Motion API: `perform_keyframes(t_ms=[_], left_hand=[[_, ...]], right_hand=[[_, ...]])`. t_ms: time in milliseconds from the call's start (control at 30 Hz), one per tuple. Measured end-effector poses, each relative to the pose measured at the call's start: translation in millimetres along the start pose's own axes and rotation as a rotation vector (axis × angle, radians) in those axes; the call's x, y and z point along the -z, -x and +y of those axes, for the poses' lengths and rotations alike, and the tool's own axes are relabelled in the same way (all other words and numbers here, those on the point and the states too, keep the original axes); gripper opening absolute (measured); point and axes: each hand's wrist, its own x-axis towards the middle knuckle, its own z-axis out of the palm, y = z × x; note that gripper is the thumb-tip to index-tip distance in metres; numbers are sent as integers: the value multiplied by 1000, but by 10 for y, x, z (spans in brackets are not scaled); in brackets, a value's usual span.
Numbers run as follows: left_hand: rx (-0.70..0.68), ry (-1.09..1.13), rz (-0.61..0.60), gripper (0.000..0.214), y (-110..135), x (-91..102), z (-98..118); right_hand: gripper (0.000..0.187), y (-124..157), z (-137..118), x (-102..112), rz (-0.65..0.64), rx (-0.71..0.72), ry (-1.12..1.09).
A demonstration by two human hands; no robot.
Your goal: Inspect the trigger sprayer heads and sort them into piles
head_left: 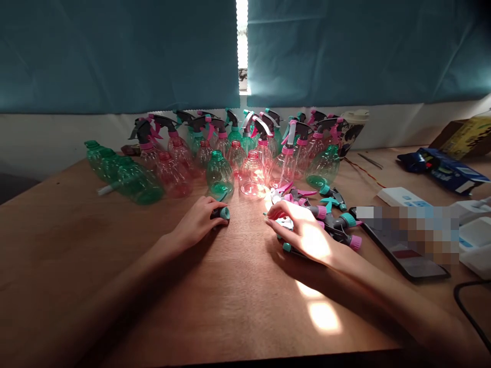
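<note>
While your left hand (201,215) rests low over the surface (230,296), its grip is pinching a dark spray head (224,213) between thumb and fingers, with the teal collar pointing to the right. That spray head sits just in front of an open green bottle (220,176), which stands upright and apart from it. Your right hand (303,230) arches over the near left side of a pile of loose spray heads (337,223), thumb and forefinger curved toward each other. A small teal tip shows at those fingertips, but you cannot tell from this view whether that grip is pressed together on anything. Pink and teal collars stick out of the pile beyond your knuckles and wrist.

Beside the green bottle stands an open pink bottle (252,176), lit brightly by the sun. Behind them, bottles with fitted sprayers (264,145) crowd toward the wall, and more green bottles (134,181) stand at the left. To your right lies a phone (387,244), partly blurred, near a white power strip (406,198).
</note>
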Motion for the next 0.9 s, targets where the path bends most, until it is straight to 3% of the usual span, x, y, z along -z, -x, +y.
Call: perform_keyframes(t_ms=[100, 233, 333, 600, 900], left_hand=[[5, 76, 47, 25, 9, -94, 290], [29, 346, 177, 22, -27, -263, 684], [20, 422, 239, 25, -68, -393, 843], [-45, 430, 262, 24, -60, -532, 860], [-84, 454, 175, 31, -48, -537, 831]], right_hand=[[10, -82, 105, 101, 50, -7, -59], [7, -122, 150, 153, 128, -38, -98], [10, -77, 143, 136, 141, -44, -121], [14, 67, 60, 19, 96, -135, -101], [27, 119, 120, -57, 122, -165, -131]])
